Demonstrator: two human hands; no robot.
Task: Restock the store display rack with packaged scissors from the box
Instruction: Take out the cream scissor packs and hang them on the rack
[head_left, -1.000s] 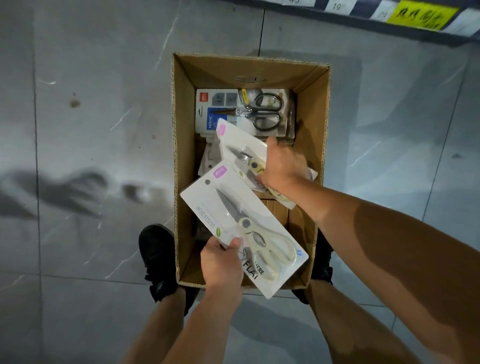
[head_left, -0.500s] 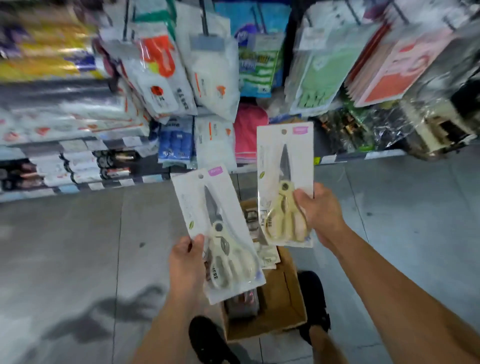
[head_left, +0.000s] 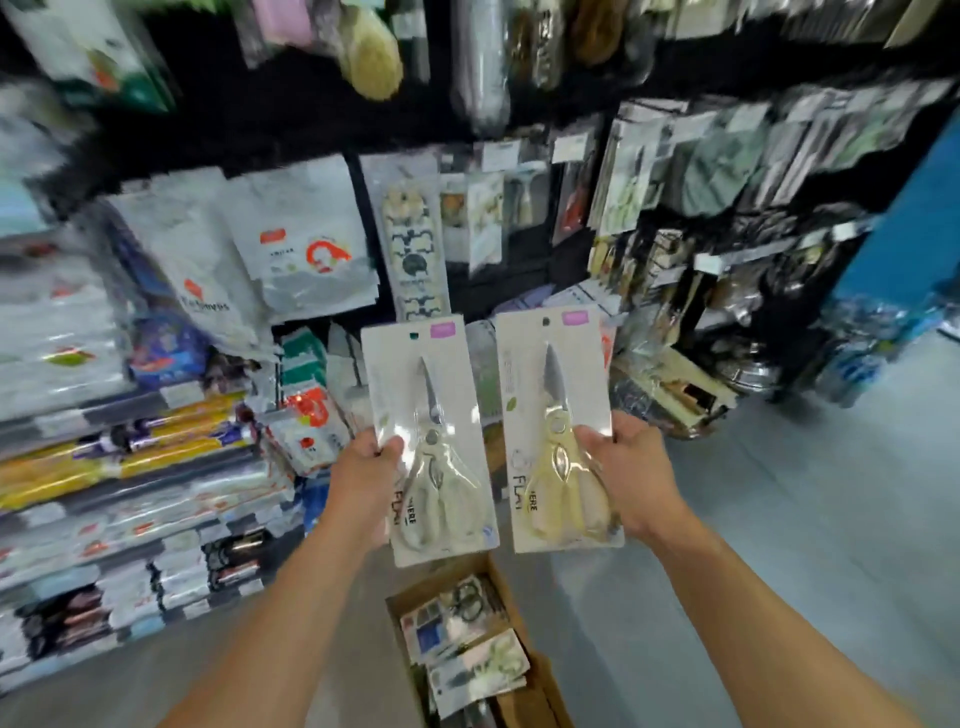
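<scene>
My left hand (head_left: 366, 470) grips the left edge of a white packaged pair of scissors (head_left: 431, 415), held upright. My right hand (head_left: 621, 467) grips the right edge of a second white packaged pair of scissors (head_left: 550, 410) beside it; the two cards are almost touching. Both have a hang hole and a purple tag at the top. Below them on the floor stands the open cardboard box (head_left: 506, 597) with more scissors packs (head_left: 467, 660) inside. The display rack (head_left: 519, 208) with hanging packaged goods is straight ahead, blurred.
Stacked wrapped rolls and packets (head_left: 119, 457) fill shelves on the left. Hanging white bags (head_left: 301, 244) are at upper left. More hanging goods and baskets (head_left: 727, 291) are at right beside a blue pillar (head_left: 904, 223). Grey floor (head_left: 805, 519) lies to the right.
Both hands lifted a scissors pack out of the box and raised them upright, side by side. My view swung up from the box to the display rack.
</scene>
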